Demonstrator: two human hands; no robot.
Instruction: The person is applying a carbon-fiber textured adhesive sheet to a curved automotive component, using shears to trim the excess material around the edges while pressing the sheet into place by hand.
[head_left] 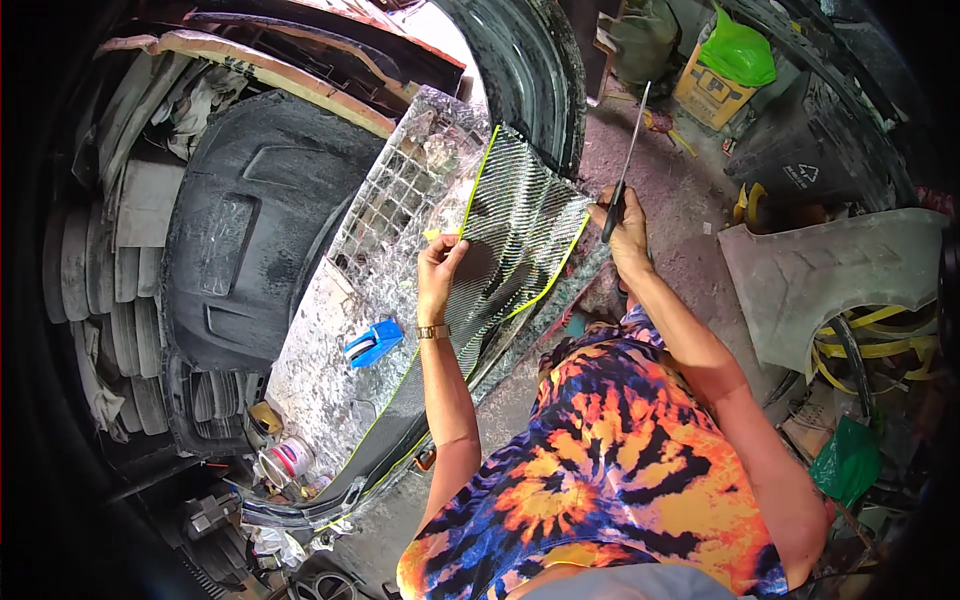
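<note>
One woven sheet (525, 190) over spattered bench (310, 335), panels (265, 235) around.

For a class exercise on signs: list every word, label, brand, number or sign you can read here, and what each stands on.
Black container: a white triangle of arrows, the recycling sign; the marks below it are too small to read.
Yellow-brown box: dark printed marks; small lettering not reliably readable.
Tin: red-and-white label, print too small to read.
</note>
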